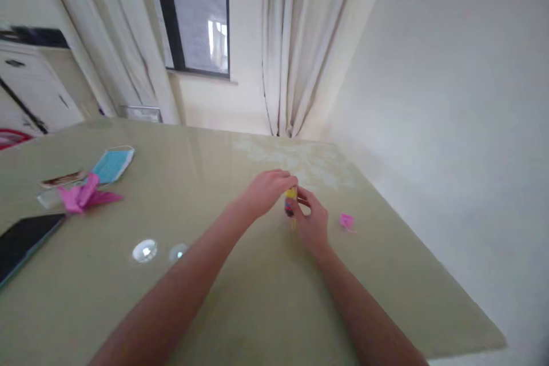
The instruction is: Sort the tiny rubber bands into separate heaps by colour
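Apparently small multicoloured object [290, 201] at the table's [253, 263] far half, its sides partly hidden by fingers, left hand [270, 190] gripping its top, right hand [312, 218] pinching its side, pink scrap [346, 221] right of it, too small to identify.

The surface [257, 309] looks smooth and glossy, throwing back bright spots of light. The curtains [295, 34] look like soft, matt cloth, and the wall [441, 97] is smooth and matt. The window pane [197, 11] looks like shiny glass in a dark frame. The blue mask [112, 166] seems a thin, matt, cloth-like sheet; the phone-like slab [28, 237] is smooth and dark-faced.
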The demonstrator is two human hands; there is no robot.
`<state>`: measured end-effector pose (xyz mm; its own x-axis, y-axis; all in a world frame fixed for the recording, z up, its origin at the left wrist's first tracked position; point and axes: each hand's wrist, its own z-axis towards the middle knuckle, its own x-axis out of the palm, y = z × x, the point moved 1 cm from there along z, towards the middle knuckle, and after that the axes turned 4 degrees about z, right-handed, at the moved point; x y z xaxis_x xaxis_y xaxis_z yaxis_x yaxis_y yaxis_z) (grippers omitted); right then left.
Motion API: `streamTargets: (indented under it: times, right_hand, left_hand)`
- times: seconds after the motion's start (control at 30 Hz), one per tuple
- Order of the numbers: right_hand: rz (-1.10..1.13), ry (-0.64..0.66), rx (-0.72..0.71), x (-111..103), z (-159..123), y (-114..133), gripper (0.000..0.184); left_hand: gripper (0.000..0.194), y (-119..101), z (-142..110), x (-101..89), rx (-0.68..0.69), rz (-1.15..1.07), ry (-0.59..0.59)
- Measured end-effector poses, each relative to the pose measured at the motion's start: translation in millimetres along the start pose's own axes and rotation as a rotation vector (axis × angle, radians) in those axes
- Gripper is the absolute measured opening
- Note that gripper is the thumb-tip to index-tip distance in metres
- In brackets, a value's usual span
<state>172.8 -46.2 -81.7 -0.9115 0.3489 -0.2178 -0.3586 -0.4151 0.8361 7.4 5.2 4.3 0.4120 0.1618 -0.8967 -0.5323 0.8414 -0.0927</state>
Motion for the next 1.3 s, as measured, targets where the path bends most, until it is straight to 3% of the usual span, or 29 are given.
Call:
streamTargets:
  times: [0.33, 0.63, 0.87, 1.1, 1.3]
  right_hand:
    - [-0.055, -0.032, -0.040, -4.2, 2.2, -2.4, 0.034]
    - [-0.013, -0.037, -0.041, -4.5, 2.5, 2.0, 0.034]
    - [-0.015, -0.034, -0.083, -5.1, 2.5, 1.6, 0.034]
    - [-0.023, -0.025, -0.101, -4.9, 2.0, -0.7, 0.035]
    - [-0.013, -0.037, -0.049, -4.6, 2.3, 0.7, 0.036]
  left_hand:
    - [0.020, -6.1, -0.8, -0.1, 0.051, 0.072, 0.069]
    - [0.021, -15.5, -1.4, -8.6, -0.028, 0.253, 0.133]
    - [0.017, -15.0, -3.3, -6.0, 0.017, 0.309, 0.065]
    - [0.014, -7.1, -3.6, -3.4, 0.048, 0.206, -0.042]
    - [0.011, -5.4, -2.1, -5.8, 0.057, 0.169, -0.047]
